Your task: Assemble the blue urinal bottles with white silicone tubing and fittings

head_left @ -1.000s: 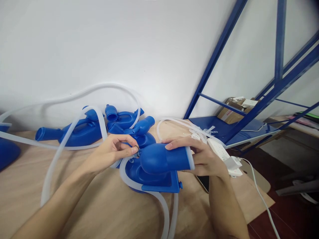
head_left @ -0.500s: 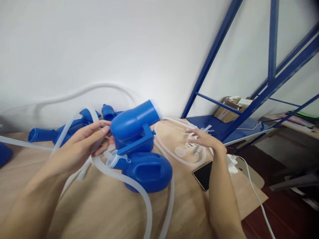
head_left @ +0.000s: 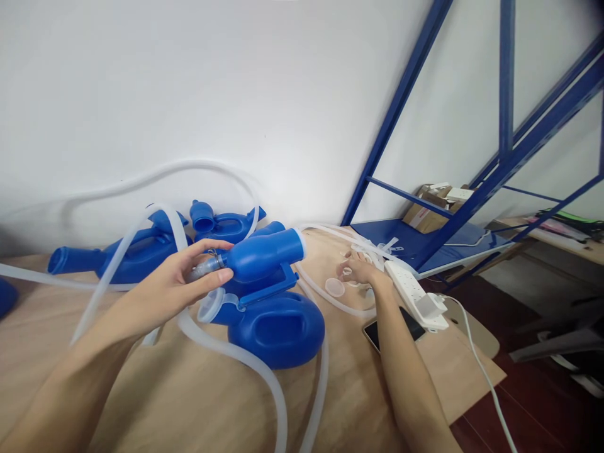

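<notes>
My left hand (head_left: 201,270) grips the narrow end of a blue plastic funnel piece (head_left: 267,253), where a clear tube joins it with a metal clip. The wide white-rimmed mouth of the piece points right. Just below lies a blue bottle (head_left: 278,327) with a handle hole and a translucent cap (head_left: 211,306) at its neck. Over on the right, my right hand (head_left: 353,269) reaches down to small clear plastic parts, its fingers bent around something too small to make out. A round translucent lid (head_left: 335,287) lies beside it.
More blue bottles (head_left: 127,259) lie along the wall, with long white hoses (head_left: 255,358) looping across the brown table (head_left: 189,402). A phone (head_left: 372,333), a power strip (head_left: 410,292) and a blue metal rack (head_left: 391,107) are on the right.
My left hand has moved right and down, and the blue piece has tilted nearer to level. My right hand has moved left and lower, onto the small clear parts.
</notes>
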Action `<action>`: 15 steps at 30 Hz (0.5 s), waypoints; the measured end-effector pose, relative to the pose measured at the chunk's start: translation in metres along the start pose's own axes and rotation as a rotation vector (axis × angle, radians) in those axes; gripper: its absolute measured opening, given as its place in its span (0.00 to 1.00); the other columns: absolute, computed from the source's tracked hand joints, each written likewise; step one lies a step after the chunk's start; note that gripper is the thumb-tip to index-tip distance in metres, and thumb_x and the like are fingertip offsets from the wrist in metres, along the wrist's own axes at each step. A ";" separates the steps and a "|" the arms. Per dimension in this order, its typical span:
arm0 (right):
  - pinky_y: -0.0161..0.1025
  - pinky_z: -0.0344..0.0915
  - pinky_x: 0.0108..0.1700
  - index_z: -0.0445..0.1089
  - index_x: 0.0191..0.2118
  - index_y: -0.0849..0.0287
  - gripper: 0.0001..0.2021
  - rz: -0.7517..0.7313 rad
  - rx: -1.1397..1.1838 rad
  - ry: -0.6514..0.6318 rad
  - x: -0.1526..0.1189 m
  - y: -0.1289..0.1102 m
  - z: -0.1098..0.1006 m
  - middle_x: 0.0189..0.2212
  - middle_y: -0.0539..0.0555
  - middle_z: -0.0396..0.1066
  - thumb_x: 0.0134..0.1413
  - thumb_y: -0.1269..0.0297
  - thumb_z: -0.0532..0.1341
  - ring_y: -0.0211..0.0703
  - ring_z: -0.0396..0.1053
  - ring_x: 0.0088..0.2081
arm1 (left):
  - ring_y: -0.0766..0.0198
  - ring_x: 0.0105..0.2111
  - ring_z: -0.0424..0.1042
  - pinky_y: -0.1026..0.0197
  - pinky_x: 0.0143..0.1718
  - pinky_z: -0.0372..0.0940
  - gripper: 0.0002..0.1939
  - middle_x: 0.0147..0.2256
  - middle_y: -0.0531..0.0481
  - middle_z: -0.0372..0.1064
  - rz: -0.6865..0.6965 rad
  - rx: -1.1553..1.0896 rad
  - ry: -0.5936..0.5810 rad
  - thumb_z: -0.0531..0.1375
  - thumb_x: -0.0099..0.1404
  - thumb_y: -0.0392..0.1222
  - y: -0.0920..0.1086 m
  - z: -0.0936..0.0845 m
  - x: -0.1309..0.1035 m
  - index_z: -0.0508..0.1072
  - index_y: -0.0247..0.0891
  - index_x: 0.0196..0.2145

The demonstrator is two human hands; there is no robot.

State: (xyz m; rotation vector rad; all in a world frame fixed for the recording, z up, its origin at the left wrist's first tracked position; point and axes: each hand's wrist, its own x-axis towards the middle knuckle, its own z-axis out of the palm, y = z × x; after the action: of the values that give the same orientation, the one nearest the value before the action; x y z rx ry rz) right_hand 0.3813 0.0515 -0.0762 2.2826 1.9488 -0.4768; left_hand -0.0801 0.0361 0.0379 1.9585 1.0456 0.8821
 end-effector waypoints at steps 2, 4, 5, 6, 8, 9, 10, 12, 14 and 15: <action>0.62 0.49 0.74 0.81 0.52 0.49 0.21 -0.034 0.004 -0.013 -0.002 -0.002 -0.001 0.71 0.63 0.56 0.52 0.53 0.74 0.66 0.42 0.77 | 0.66 0.18 0.62 0.66 0.19 0.61 0.32 0.23 0.59 0.66 -0.113 -0.053 -0.097 0.65 0.67 0.62 -0.001 0.000 0.000 0.72 0.44 0.62; 0.62 0.44 0.75 0.81 0.53 0.48 0.29 -0.067 0.018 -0.049 0.000 -0.007 0.000 0.73 0.61 0.53 0.41 0.53 0.79 0.68 0.37 0.78 | 0.66 0.19 0.63 0.67 0.19 0.60 0.33 0.24 0.59 0.66 -0.137 -0.084 -0.110 0.66 0.67 0.62 0.000 -0.001 0.000 0.70 0.44 0.63; 0.63 0.41 0.76 0.82 0.51 0.49 0.31 -0.080 0.029 -0.062 0.002 -0.011 0.001 0.74 0.61 0.53 0.35 0.56 0.81 0.70 0.36 0.78 | 0.65 0.21 0.66 0.67 0.20 0.62 0.32 0.25 0.58 0.67 -0.120 -0.091 -0.098 0.66 0.67 0.61 0.001 0.000 0.000 0.71 0.44 0.62; 0.65 0.38 0.76 0.83 0.48 0.52 0.31 -0.088 0.044 -0.066 0.005 -0.015 0.003 0.74 0.62 0.53 0.29 0.60 0.83 0.74 0.35 0.78 | 0.63 0.24 0.70 0.66 0.23 0.66 0.31 0.27 0.56 0.69 -0.102 -0.100 -0.088 0.67 0.66 0.61 0.002 0.000 0.000 0.71 0.44 0.61; 0.68 0.31 0.76 0.84 0.40 0.57 0.28 -0.105 0.090 -0.044 0.012 -0.022 0.008 0.73 0.66 0.56 0.22 0.68 0.83 0.80 0.33 0.78 | 0.57 0.32 0.76 0.62 0.30 0.73 0.33 0.32 0.53 0.74 -0.096 -0.125 -0.082 0.69 0.64 0.60 0.003 0.002 0.000 0.70 0.44 0.61; 0.68 0.30 0.76 0.84 0.36 0.58 0.25 -0.120 0.125 -0.023 0.014 -0.024 0.009 0.72 0.67 0.60 0.21 0.71 0.82 0.81 0.34 0.77 | 0.55 0.36 0.78 0.59 0.33 0.75 0.36 0.33 0.52 0.75 -0.112 -0.140 -0.084 0.70 0.62 0.60 0.003 0.002 0.000 0.68 0.45 0.62; 0.67 0.31 0.76 0.83 0.32 0.59 0.22 -0.142 0.168 0.003 0.015 -0.026 0.010 0.69 0.68 0.64 0.21 0.72 0.81 0.81 0.38 0.77 | 0.54 0.37 0.78 0.57 0.35 0.76 0.39 0.33 0.53 0.74 -0.138 -0.150 -0.094 0.71 0.61 0.60 0.002 0.003 0.001 0.66 0.46 0.64; 0.65 0.39 0.75 0.80 0.27 0.58 0.16 -0.205 0.283 0.067 0.013 -0.025 0.007 0.59 0.67 0.75 0.26 0.69 0.81 0.78 0.50 0.74 | 0.53 0.39 0.78 0.55 0.37 0.77 0.43 0.31 0.56 0.71 -0.184 -0.149 -0.113 0.72 0.60 0.60 0.000 0.003 0.001 0.63 0.50 0.67; 0.61 0.54 0.71 0.78 0.28 0.57 0.13 -0.293 0.446 0.178 0.004 -0.024 -0.001 0.48 0.65 0.80 0.37 0.61 0.79 0.71 0.67 0.66 | 0.53 0.38 0.78 0.55 0.36 0.77 0.42 0.30 0.56 0.69 -0.180 -0.142 -0.121 0.72 0.60 0.60 -0.002 0.004 0.001 0.64 0.51 0.67; 0.59 0.62 0.67 0.78 0.32 0.57 0.12 -0.344 0.537 0.251 -0.004 -0.025 -0.008 0.44 0.63 0.81 0.43 0.58 0.77 0.66 0.73 0.59 | 0.53 0.37 0.78 0.55 0.35 0.77 0.40 0.29 0.56 0.68 -0.164 -0.136 -0.122 0.72 0.60 0.60 -0.003 0.004 0.001 0.65 0.51 0.66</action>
State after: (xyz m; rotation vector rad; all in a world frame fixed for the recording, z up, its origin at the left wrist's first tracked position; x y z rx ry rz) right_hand 0.3578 0.0545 -0.0648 2.3867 2.6261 -0.8802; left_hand -0.0772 0.0371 0.0332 1.7630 1.0309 0.7153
